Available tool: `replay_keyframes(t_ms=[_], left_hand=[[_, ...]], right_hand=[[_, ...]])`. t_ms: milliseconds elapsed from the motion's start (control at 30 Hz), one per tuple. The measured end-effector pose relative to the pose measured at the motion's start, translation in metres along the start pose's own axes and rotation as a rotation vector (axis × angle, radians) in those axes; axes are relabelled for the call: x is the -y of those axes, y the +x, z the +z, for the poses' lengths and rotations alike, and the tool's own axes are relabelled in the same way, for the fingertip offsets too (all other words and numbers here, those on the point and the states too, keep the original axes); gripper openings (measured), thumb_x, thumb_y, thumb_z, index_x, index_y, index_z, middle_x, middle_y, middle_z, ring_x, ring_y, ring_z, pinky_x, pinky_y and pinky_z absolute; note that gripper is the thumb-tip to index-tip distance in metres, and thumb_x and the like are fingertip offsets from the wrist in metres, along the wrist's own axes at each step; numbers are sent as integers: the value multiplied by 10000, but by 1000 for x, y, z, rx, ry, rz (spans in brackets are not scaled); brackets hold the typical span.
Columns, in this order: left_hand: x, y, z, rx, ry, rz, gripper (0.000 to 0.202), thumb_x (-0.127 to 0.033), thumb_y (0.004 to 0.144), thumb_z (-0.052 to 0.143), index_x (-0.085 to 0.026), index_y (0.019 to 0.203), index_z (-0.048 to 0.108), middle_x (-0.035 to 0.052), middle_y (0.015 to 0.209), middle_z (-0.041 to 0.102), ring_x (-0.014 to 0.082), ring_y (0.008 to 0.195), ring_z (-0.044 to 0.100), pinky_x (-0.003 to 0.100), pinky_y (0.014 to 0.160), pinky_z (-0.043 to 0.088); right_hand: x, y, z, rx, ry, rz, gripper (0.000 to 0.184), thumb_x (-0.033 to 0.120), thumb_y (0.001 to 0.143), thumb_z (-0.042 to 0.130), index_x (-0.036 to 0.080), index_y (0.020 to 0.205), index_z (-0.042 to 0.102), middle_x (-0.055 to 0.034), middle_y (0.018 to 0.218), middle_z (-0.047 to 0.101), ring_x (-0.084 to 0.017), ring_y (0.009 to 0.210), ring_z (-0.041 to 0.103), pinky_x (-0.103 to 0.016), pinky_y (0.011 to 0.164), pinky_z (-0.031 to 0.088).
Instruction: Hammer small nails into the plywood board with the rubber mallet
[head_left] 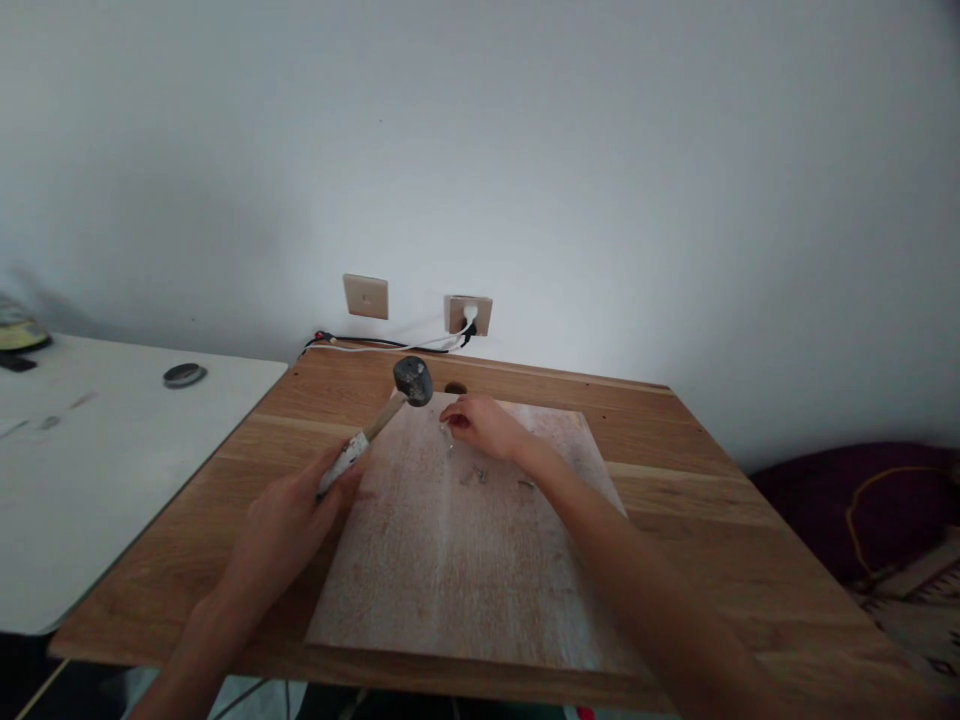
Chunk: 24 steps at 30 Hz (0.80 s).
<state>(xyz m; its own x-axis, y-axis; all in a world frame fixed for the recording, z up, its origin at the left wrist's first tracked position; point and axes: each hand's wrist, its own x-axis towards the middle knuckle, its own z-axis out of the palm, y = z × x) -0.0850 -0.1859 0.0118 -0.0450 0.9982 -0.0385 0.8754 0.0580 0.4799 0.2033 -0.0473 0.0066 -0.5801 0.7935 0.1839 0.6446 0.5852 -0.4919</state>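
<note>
My left hand (300, 515) is closed around the handle of a rubber mallet (413, 381), whose dark head is raised over the far left part of a pale, worn wooden board (442, 590). Near the board's far edge, my right hand (484, 425) is pinched, with its fingertips low over the surface. A small shiny metal piece (448, 436) shows at those fingertips; its exact kind is too small to tell. Several small metal pieces (475, 475) lie loose on the board, nearer to me than my right hand.
The board rests on a brown wooden table (675, 540) against the wall. Cables (375, 346) run along the table's back edge to a wall socket (469, 315). On the left, a white table (112, 480) carries a round dark lid-like thing (184, 375). Dark purple fabric (847, 500) lies at right.
</note>
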Motion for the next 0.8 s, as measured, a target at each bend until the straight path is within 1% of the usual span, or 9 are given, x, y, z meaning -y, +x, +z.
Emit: replay_keyframes(t_ms=[133,300,467,600,700,800], left_hand=[[2,1,1,-10,-32,26,626,-587,1048,379,-252,1535,587,129,1201,827,374,1170,761,459,986,566],[-3,1,1,35,18,35,615,-540,1055,376,-254,1568,556,140,1178,831,381,1115,777,459,940,573],[-8,-1,1,46,42,44,602,-520,1064,361,-253,1566,561,134,1200,826,370,1139,772,444,951,569],[-14,0,-1,45,87,31,586,-512,1077,359,-272,1575,550,124,1174,832,363,1121,777,433,928,569],[-22,1,-4,49,121,24,564,-491,1086,363,-278,1571,557,126,1165,833,359,1132,775,424,926,569],[-30,3,-7,59,145,39,534,-466,1094,373,-296,1563,565,116,1215,824,352,1167,763,426,956,565]], right_hand=[[-12,4,-2,-91,64,40,271,-4,868,664,157,990,845,-78,938,819,-180,815,734,-266,775,516],[-15,5,9,-166,128,79,201,56,931,666,147,1010,827,-90,980,827,-195,860,771,-282,811,559],[-13,0,14,-150,153,80,213,27,909,679,170,1001,807,-74,981,823,-191,864,779,-292,839,570],[-11,-1,16,-148,155,114,183,45,903,709,179,1015,764,-67,960,819,-191,851,772,-304,829,570],[-9,0,17,-156,161,159,286,40,887,728,171,1140,709,-65,937,820,-192,827,770,-302,803,572],[-8,1,16,-157,166,191,392,35,878,737,159,1242,664,-67,940,820,-192,823,769,-299,792,570]])
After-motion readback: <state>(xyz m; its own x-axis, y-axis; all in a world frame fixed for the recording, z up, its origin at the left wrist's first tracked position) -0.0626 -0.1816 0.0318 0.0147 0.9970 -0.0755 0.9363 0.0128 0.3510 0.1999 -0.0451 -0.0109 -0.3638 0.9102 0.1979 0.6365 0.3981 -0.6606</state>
